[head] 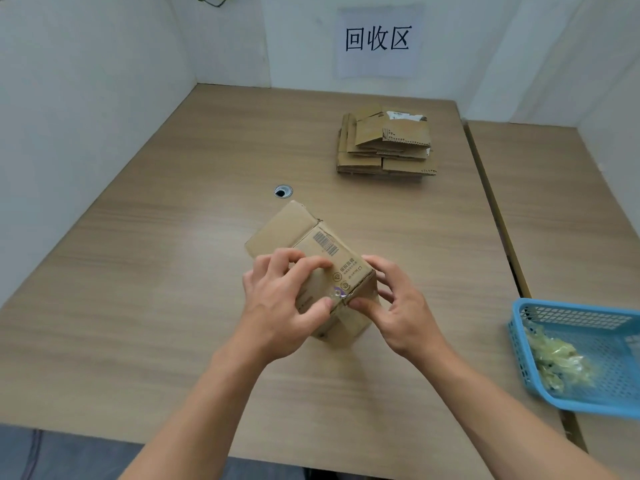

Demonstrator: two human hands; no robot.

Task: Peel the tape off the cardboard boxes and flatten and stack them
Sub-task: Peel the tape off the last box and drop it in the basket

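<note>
A small brown cardboard box (304,237) with a barcode lies on the wooden table (173,271) in front of me, its far flap open. My left hand (277,306) grips the box from the left, fingers curled over its top. My right hand (398,306) holds the box's near right side, thumb pressed on the near top edge where clear tape (337,295) sits. Both thumbs meet at that tape. A stack of flattened cardboard boxes (384,143) lies at the far right of the table.
A blue plastic basket (568,344) holding crumpled clear tape stands at the right, on the adjoining table. A round cable hole (283,191) is in the table beyond the box. White partition walls close the left and back, with a paper sign (377,39).
</note>
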